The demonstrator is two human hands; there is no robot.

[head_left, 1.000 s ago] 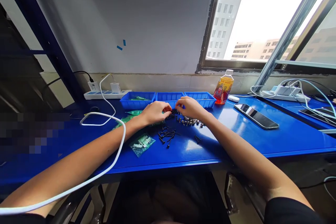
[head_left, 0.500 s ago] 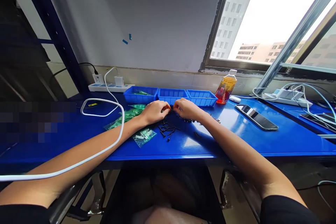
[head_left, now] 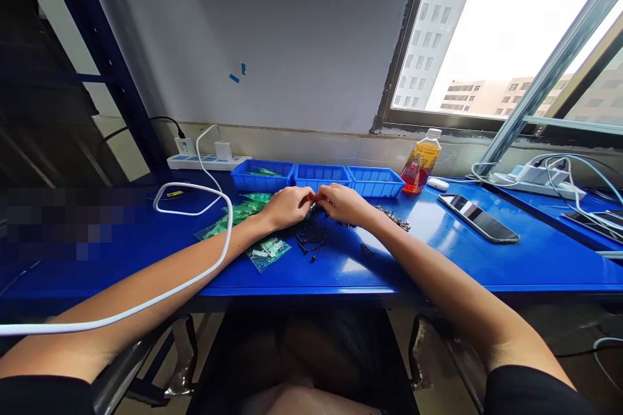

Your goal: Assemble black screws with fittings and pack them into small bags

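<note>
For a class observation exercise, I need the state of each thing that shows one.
Left hand: curled, grip unclear
Right hand: curled, grip unclear
Black screws: loose, scattered
Nearest plastic bag: flat, contents visible
Left blue bin: lidless, green contents showing
Drink bottle: upright, capped
Smartphone: lying flat, screen up
White adapters: plugged in

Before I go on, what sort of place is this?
Probably a small-parts workbench, perhaps in a workshop: bins stand along its back, with loose black screw-like parts and green bags in front.
</note>
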